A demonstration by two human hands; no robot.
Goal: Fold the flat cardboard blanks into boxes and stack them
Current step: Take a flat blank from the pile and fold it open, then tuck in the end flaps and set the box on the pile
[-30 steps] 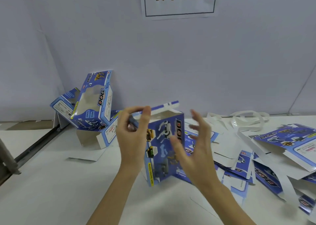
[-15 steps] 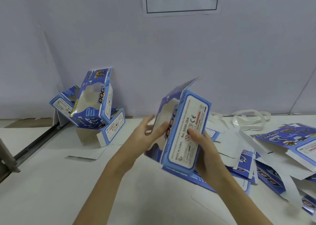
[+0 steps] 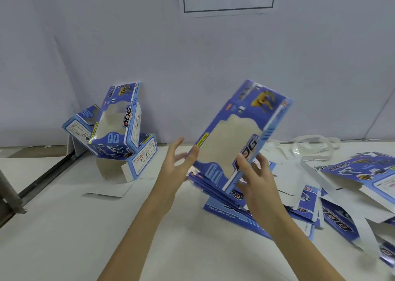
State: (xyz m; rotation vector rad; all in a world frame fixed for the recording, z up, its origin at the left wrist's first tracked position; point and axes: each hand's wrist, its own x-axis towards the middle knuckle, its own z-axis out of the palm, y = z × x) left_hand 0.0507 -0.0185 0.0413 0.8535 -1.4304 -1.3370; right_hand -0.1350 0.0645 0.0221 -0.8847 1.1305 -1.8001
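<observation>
Our right hand (image 3: 255,180) grips the folded box (image 3: 239,135) at its lower right corner, fingers wrapped along the narrow side. Our left hand (image 3: 179,163) is spread and relaxed, fingertips just touching the box's lower left edge; it grasps nothing. The box is in the air, tilted, above the near edge of the flat blanks (image 3: 267,206).

Risks, as we judge them:
- A one-corner hold on a tall box could let it twist or slip as it is carried.
- The pile of finished boxes (image 3: 119,128) at left leans unevenly against the wall (image 3: 192,66); one set down carelessly could topple it.
- Squeezing near the window could buckle the thin card.

The box is blue and printed, with "DOG" lettering, a yellow dog picture near the top and a large cut-out window showing a pale inside. Whether its end flaps are tucked, we cannot tell.
</observation>
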